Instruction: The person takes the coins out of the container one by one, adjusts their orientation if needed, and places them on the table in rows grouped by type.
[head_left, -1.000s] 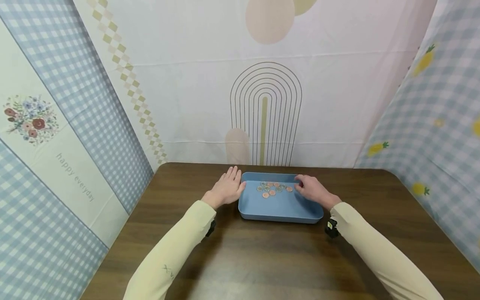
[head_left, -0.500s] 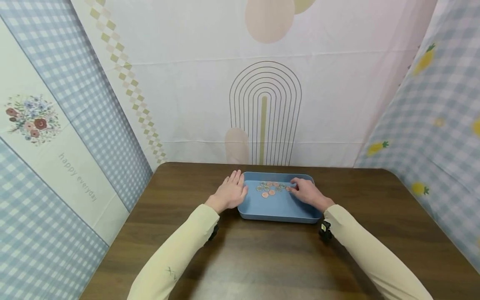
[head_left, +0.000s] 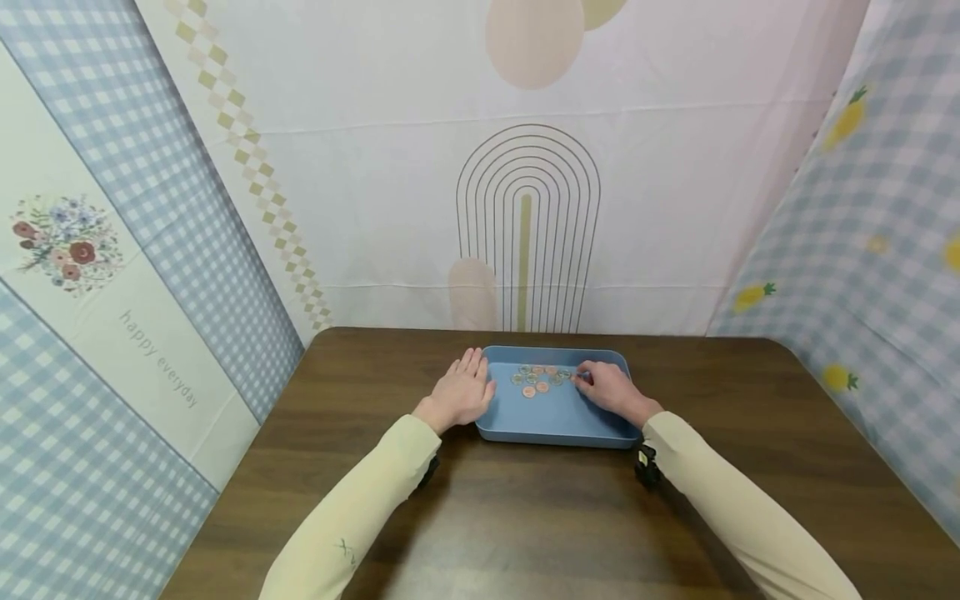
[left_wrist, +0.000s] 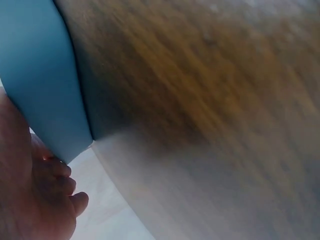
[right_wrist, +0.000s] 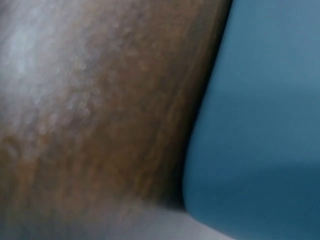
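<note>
A shallow blue tray (head_left: 555, 423) sits on the dark wooden table (head_left: 525, 517), with several copper and silver coins (head_left: 536, 380) scattered at its far end. My left hand (head_left: 463, 385) lies flat with straight fingers against the tray's left outer wall (left_wrist: 40, 85). My right hand (head_left: 604, 387) is inside the tray, its bent fingertips on the rightmost coins. Whether it pinches a coin is hidden by the fingers. The right wrist view shows only the tray wall (right_wrist: 260, 125) and blurred wood.
Patterned cloth walls close in the table at the back (head_left: 525, 208), left (head_left: 112, 292) and right (head_left: 862, 250). Bare wood stretches in front of the tray and to both sides.
My right hand has slid left from the tray's right wall onto the coins. The left hand has stayed against the tray's left side.
</note>
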